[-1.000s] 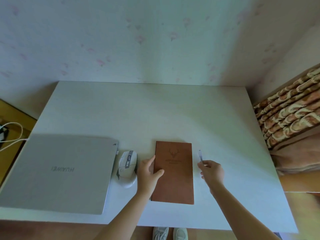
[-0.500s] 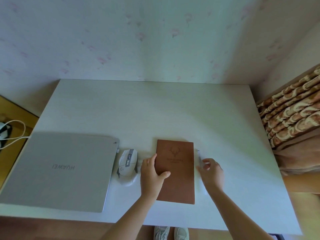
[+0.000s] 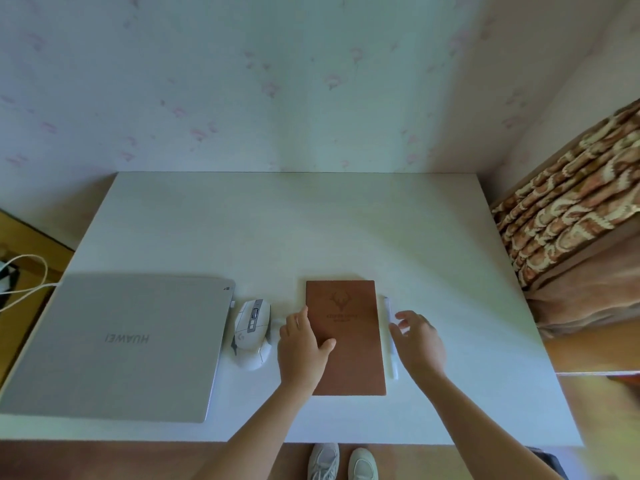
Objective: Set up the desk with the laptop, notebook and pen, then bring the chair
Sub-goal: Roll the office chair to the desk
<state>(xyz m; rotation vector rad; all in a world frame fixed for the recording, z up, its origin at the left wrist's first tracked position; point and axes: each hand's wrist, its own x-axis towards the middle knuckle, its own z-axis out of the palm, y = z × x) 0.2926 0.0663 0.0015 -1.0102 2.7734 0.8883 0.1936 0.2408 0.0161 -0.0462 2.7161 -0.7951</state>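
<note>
Worktop (image 3: 311,220): white, rectangular, its far edge against a pale wall (image 3: 277,81) papered with faint pink flowers; most of the far half is bare. Laptop (image 3: 117,344): silver, lid shut, lying flat at the near left corner, lettering on the lid reading upside down from this side; its left part overhangs the left edge. White cable (image 3: 31,282): loops in from beyond the left edge toward the laptop's far left corner. Mouse (image 3: 251,329): white with grey buttons, just beside the laptop's right side, between laptop and notebook. Notebook (image 3: 346,336): brown cover stamped with a deer head, closed, lying flat near the near edge, about the middle of the worktop's width. Left hand (image 3: 303,348): palm down at the notebook's left edge, fingers loosely spread, thumb on the cover; it grips nothing. Pen (image 3: 390,336): white, lying on the worktop just beside the notebook's right edge and parallel to it, its middle hidden behind the right hand. Right hand (image 3: 420,342): over the pen with fingers spread open; whether the fingertips touch the pen cannot be told. Patterned brown and cream fabric (image 3: 568,199): on furniture past the right edge. Pale shoes (image 3: 341,462): on the floor below the near edge.
</note>
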